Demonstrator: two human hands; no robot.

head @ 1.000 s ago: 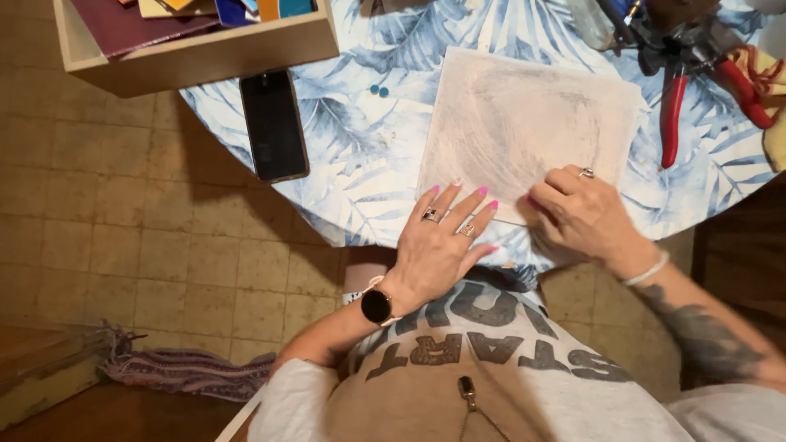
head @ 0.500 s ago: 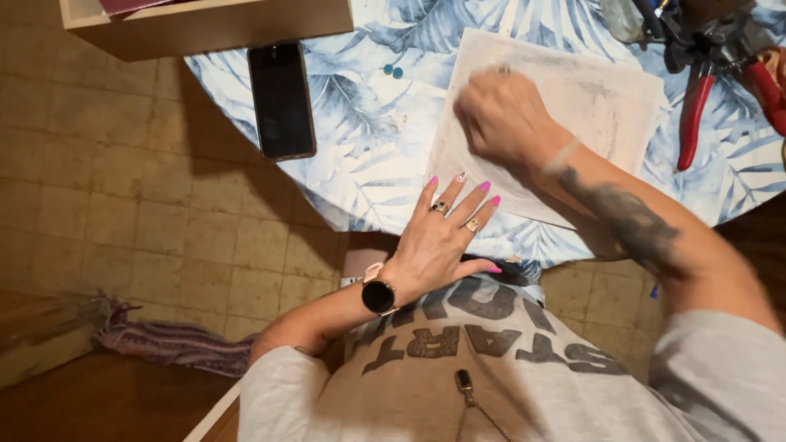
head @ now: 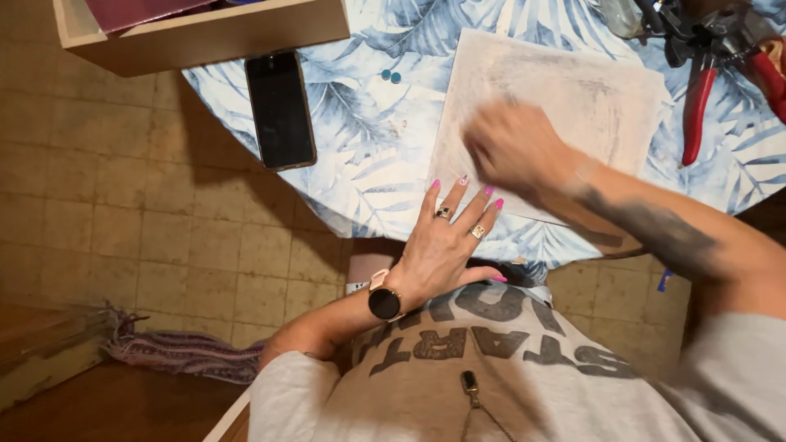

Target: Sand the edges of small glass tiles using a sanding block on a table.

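Observation:
A pale, grey-smudged square sheet (head: pixel 589 82) lies on a round table with a blue leaf-print cloth (head: pixel 368 147). My left hand (head: pixel 446 237) rests flat at the sheet's near left corner with its fingers spread; it has pink nails, two rings and a black watch at the wrist. My right hand (head: pixel 516 147) is blurred by motion over the left part of the sheet, with its fingers curled down onto the surface. The blur hides whether it holds anything.
A black phone (head: pixel 280 109) lies face up at the table's left edge, below a wooden box (head: pixel 205 37). Two small blue studs (head: pixel 390 76) sit beside the sheet. Red-handled pliers (head: pixel 700 102) and other tools lie at the far right. A striped rug (head: pixel 180 352) lies on the tiled floor.
My right hand went from the sheet's near edge up to its far left part, then back toward the left middle. My left hand stayed pressed at the corner.

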